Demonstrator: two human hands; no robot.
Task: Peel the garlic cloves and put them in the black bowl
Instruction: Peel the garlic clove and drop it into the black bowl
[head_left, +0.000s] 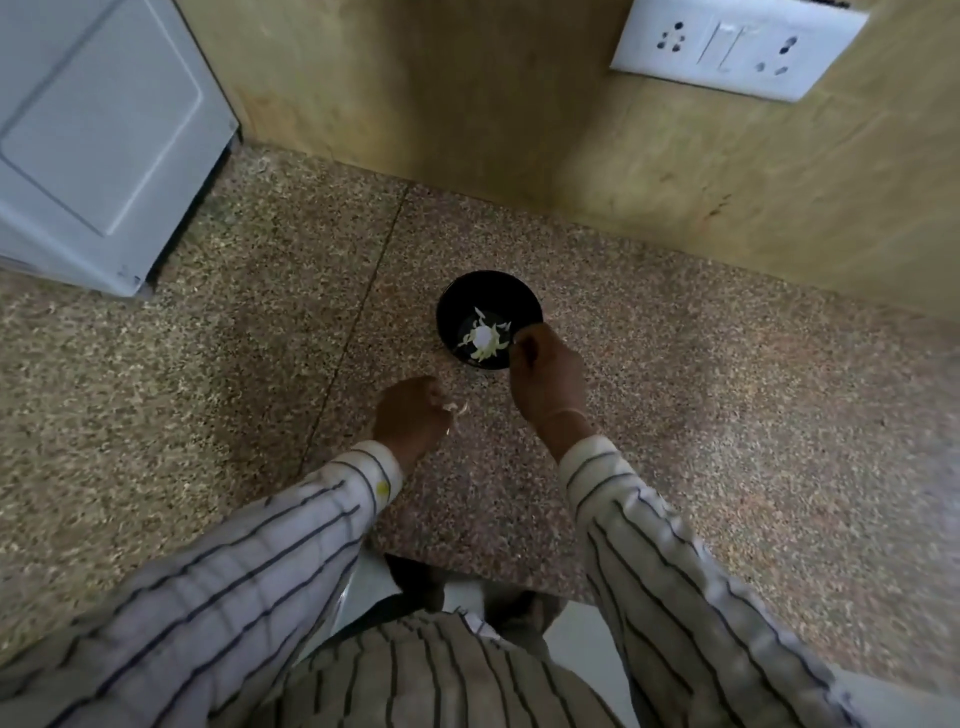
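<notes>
Garlic (483, 338) sits just beyond your curled right hand (545, 379), contents unclear; drop well inside the black bowl (456, 292) while your left hand (408, 415) pinches a pale scrap (460, 408).

Left hand (410, 418), right hand (545, 376), fingers (523, 345) curled

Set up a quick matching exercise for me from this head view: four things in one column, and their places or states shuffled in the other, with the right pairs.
Things:
1. black bowl
2. left hand
3. right hand
4. switch plate

Places or states:
A. mounted on the wall, upper right
B. fingers curled at the bowl's near right rim
C. standing on the counter, with garlic pieces inside
D. holding a pale scrap at its fingertips, near left of the bowl

Pairs: 1-C, 2-D, 3-B, 4-A
</notes>
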